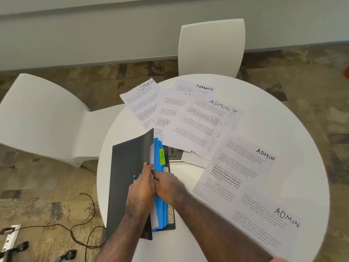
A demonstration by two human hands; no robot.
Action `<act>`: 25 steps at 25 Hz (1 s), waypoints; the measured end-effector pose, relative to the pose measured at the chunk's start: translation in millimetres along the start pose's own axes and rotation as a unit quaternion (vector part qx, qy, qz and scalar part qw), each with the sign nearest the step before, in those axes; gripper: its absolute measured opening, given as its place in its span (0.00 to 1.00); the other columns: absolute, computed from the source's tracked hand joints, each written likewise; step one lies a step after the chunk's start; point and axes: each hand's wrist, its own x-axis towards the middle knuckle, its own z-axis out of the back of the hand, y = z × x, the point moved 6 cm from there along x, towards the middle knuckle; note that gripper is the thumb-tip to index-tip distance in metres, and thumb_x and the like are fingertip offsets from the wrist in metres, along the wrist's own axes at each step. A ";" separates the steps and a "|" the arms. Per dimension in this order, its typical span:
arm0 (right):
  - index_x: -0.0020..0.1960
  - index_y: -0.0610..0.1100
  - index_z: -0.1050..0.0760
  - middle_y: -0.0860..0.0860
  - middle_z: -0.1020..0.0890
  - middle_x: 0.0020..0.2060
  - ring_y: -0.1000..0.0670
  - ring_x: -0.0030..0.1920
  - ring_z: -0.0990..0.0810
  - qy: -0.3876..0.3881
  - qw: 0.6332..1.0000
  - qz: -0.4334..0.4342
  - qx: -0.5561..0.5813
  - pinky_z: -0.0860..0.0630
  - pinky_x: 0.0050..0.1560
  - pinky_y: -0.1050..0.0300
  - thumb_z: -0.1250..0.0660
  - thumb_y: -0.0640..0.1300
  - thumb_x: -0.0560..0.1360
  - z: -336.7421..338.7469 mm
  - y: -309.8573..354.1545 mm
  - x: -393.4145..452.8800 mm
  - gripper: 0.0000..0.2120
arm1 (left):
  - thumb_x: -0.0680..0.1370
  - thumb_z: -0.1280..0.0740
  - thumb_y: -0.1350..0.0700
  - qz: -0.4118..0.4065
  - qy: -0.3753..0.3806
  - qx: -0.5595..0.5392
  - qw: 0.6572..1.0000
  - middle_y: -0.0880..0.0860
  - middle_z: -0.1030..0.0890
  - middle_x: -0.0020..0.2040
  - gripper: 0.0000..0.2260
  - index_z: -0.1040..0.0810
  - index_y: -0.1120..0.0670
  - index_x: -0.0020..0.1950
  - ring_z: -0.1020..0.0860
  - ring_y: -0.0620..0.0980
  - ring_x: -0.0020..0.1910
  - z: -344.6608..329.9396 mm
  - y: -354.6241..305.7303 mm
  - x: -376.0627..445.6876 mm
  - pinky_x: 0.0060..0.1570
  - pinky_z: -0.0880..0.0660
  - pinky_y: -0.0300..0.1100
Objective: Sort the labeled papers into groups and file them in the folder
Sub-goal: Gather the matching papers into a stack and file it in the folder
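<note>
At table's left edge, folder [130,186] lies open, black cover lifted and leaning left, its left side overhanging the round white table [283,114]. Both hands are in the divider stack: left hand [140,188] pinches the white sheets [154,219] just under the cover, right hand [167,188] presses flat on the blue dividers [159,159]. Neither hand holds a loose paper.

Step looks like opening the right section. To do it well: read the tab first, keep left thumb as a bookmark, split at one divider only, don't let the cover drop shut. Overhang means pushing down on the left side could tip it; slide it inboard first.

Folder: black plastic, blue dividers, green HR tab [162,156] at far end, orange tab partly hidden under the fingers, a tan tab ending "PORTS" at near end.

Papers unfiled, right of and beyond the folder: two ADMIN sheets [241,173] near right, loose overlapping pile with ADMIN [204,121], FINANCE [194,87], SPORTS [142,103] at far side.
</note>
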 end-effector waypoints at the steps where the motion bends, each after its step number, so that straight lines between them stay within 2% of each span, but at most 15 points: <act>1: 0.65 0.53 0.24 0.51 0.18 0.56 0.50 0.53 0.18 -0.038 0.999 -0.016 0.007 0.20 0.55 0.52 0.47 0.63 0.80 19.9 -7.5 -5.7 0.23 | 0.84 0.44 0.48 0.002 0.010 0.026 1.000 0.49 0.19 0.48 0.14 0.30 0.48 0.68 0.18 0.43 0.37 -7.3 2.4 3.3 0.31 0.24 0.34; 3: 0.66 0.54 0.25 0.55 0.20 0.60 0.52 0.57 0.20 -0.138 0.987 -0.052 0.068 0.24 0.56 0.57 0.43 0.51 0.82 59.8 -44.7 -19.9 0.16 | 0.85 0.46 0.53 -0.020 0.019 0.083 0.996 0.49 0.21 0.56 0.12 0.37 0.47 0.69 0.19 0.43 0.36 -21.7 -2.1 5.1 0.29 0.23 0.37; 5: 0.63 0.55 0.23 0.56 0.21 0.60 0.53 0.59 0.21 -0.230 0.963 -0.086 0.113 0.26 0.58 0.58 0.41 0.45 0.80 89.0 -103.2 -43.2 0.14 | 0.82 0.45 0.60 -0.038 0.032 0.132 0.990 0.54 0.27 0.71 0.17 0.40 0.48 0.70 0.17 0.53 0.45 -45.6 -3.4 7.9 0.37 0.20 0.48; 6: 0.63 0.54 0.24 0.55 0.22 0.60 0.51 0.60 0.22 -0.252 0.954 -0.121 0.111 0.27 0.60 0.57 0.40 0.43 0.79 98.3 -137.7 -58.8 0.15 | 0.80 0.44 0.62 -0.059 0.019 0.145 0.988 0.57 0.29 0.73 0.21 0.41 0.50 0.72 0.18 0.58 0.51 -57.8 -6.3 9.3 0.42 0.20 0.50; 8: 0.66 0.52 0.26 0.52 0.24 0.63 0.47 0.63 0.25 -0.295 0.934 -0.190 0.070 0.29 0.64 0.50 0.38 0.41 0.77 115.9 -203.9 -99.1 0.18 | 0.74 0.41 0.67 -0.111 -0.037 0.164 0.979 0.60 0.29 0.73 0.27 0.37 0.53 0.73 0.21 0.63 0.60 -71.3 -21.8 8.7 0.49 0.20 0.53; 10: 0.70 0.50 0.30 0.49 0.27 0.67 0.43 0.66 0.29 -0.317 0.908 -0.275 0.003 0.32 0.66 0.43 0.34 0.43 0.76 132.2 -259.1 -146.6 0.22 | 0.67 0.40 0.71 -0.166 -0.039 0.171 0.970 0.59 0.32 0.76 0.31 0.29 0.56 0.70 0.29 0.63 0.71 -83.1 -47.3 5.5 0.64 0.28 0.57; 12: 0.76 0.51 0.39 0.47 0.35 0.75 0.43 0.73 0.37 -0.268 0.902 -0.338 -0.029 0.37 0.69 0.39 0.31 0.53 0.75 133.3 -300.3 -186.1 0.33 | 0.66 0.40 0.71 -0.219 -0.002 0.160 0.962 0.56 0.32 0.76 0.31 0.26 0.56 0.68 0.32 0.60 0.73 -105.0 -72.8 -2.2 0.71 0.36 0.55; 14: 0.80 0.53 0.54 0.50 0.51 0.80 0.45 0.79 0.50 -0.165 0.909 -0.381 -0.049 0.42 0.73 0.40 0.30 0.65 0.70 118.7 -327.0 -212.1 0.50 | 0.71 0.38 0.66 -0.198 0.071 0.124 0.970 0.52 0.32 0.77 0.29 0.30 0.54 0.73 0.30 0.55 0.71 -130.2 -88.2 -13.8 0.69 0.35 0.48; 16: 0.80 0.54 0.66 0.52 0.61 0.80 0.46 0.80 0.59 -0.096 0.911 -0.396 -0.063 0.43 0.73 0.40 0.29 0.70 0.65 107.4 -339.5 -225.6 0.60 | 0.76 0.34 0.54 -0.155 0.099 0.149 0.972 0.50 0.32 0.74 0.29 0.38 0.51 0.76 0.30 0.54 0.68 -155.6 -89.9 -16.2 0.64 0.31 0.49; 17: 0.79 0.53 0.68 0.52 0.63 0.80 0.46 0.80 0.60 -0.081 0.912 -0.397 -0.067 0.42 0.74 0.40 0.29 0.69 0.65 103.7 -342.3 -227.5 0.61 | 0.76 0.32 0.46 -0.123 0.109 0.177 0.970 0.50 0.33 0.72 0.33 0.41 0.50 0.77 0.31 0.54 0.67 -166.5 -85.9 -15.3 0.62 0.30 0.52; 18: 0.79 0.53 0.68 0.51 0.63 0.80 0.45 0.80 0.60 -0.078 0.911 -0.398 -0.069 0.41 0.74 0.40 0.28 0.68 0.65 102.1 -341.1 -226.8 0.61 | 0.74 0.31 0.40 -0.090 0.113 0.199 0.969 0.51 0.33 0.71 0.38 0.43 0.50 0.77 0.31 0.55 0.66 -174.5 -80.4 -12.0 0.60 0.29 0.54; 20: 0.80 0.52 0.64 0.49 0.57 0.80 0.43 0.79 0.56 -0.110 0.909 -0.397 -0.059 0.40 0.74 0.41 0.27 0.64 0.67 105.1 -337.7 -221.1 0.59 | 0.71 0.29 0.35 -0.053 0.105 0.226 0.967 0.53 0.35 0.70 0.44 0.46 0.51 0.78 0.33 0.55 0.66 -183.6 -74.0 -6.5 0.57 0.27 0.55; 25: 0.80 0.50 0.54 0.47 0.40 0.71 0.44 0.70 0.39 -0.152 0.905 -0.391 -0.074 0.28 0.64 0.47 0.25 0.61 0.68 121.3 -330.1 -208.1 0.53 | 0.70 0.25 0.40 -0.060 0.083 0.237 0.966 0.55 0.33 0.66 0.42 0.43 0.53 0.76 0.31 0.56 0.64 -189.8 -76.6 -1.6 0.55 0.25 0.53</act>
